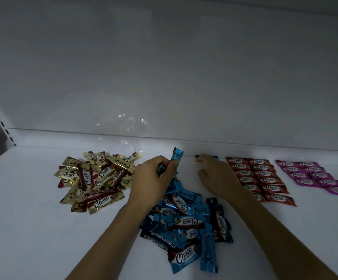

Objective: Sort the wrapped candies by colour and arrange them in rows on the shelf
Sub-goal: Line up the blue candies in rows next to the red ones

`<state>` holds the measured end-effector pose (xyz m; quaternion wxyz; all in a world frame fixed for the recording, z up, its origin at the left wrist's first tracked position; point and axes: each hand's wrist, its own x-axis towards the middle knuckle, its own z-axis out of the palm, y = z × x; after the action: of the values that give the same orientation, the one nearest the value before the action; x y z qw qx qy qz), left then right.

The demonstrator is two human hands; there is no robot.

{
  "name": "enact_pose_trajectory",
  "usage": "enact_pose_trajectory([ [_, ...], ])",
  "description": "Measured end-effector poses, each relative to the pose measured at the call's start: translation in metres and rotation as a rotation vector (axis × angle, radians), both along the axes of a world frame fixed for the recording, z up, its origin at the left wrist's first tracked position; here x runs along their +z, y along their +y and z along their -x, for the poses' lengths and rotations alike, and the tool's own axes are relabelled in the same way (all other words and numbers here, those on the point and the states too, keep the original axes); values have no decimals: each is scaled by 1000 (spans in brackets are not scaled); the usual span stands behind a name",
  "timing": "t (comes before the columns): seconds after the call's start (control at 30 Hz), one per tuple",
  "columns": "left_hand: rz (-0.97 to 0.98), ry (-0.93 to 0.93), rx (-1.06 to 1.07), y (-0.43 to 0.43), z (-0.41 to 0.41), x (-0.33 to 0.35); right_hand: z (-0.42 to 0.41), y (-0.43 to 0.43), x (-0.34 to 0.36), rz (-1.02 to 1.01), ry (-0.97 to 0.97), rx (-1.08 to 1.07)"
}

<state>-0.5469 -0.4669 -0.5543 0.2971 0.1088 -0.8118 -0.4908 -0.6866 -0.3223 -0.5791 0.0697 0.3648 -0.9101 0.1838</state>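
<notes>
Gripping a few blue candies (176, 157), the left hand (154, 175) has its fingers curled round them. One wrapper sticks up past the fingertips, and the rest are mostly buried in the fist, so their number cannot be told. The right hand (218, 176) lies palm down near the back of the shelf (33, 219), thumb held apart. Its fingertips are on a single candy (198, 156), of which only a dark end and a sliver of blue show. Whether they pinch it or merely press it cannot be told.

Between the forearms sits a loose blue pile (188, 225), partly hidden by the left wrist. A gold and brown heap (95, 178) lies to the left. To the right are red rows (265, 178), their near-left corner covered by the right forearm, then magenta rows (315, 176), dim and blurred. Light is low throughout.
</notes>
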Motion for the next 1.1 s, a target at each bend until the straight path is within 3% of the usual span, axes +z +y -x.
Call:
enact_pose_trajectory([
  [0.07, -94, -3, -38, 0, -1, 3, -3, 0, 3, 125, 25, 8],
  [0.13, -161, 22, -78, -1, -3, 7, -18, -5, 19, 374, -44, 34],
  [0.2, -206, 43, -117, -2, -4, 12, -38, -12, 47, 635, -448, 128],
  [0.27, -249, 31, -155, -1, -5, 16, -49, -18, 68, 725, -718, 226],
  [0.37, -326, 14, -204, -1, -5, 18, -53, -24, 68, 792, -731, 250],
  [0.5, -447, 37, -132, -2, -7, 19, -50, -19, 50, 1054, -928, 162],
  [0.67, -629, -19, -117, -3, -7, 22, -46, -10, 48, 1099, -980, 223],
  [0.87, -553, -84, -132, -1, -10, 19, -52, -8, 48, 1022, -942, 238],
  [1.0, -504, -39, -123, -1, -11, 15, -59, -8, 46, 900, -832, 227],
  [1.1, -390, 8, -76, -2, -10, 14, -60, -9, 46, 927, -838, 194],
])
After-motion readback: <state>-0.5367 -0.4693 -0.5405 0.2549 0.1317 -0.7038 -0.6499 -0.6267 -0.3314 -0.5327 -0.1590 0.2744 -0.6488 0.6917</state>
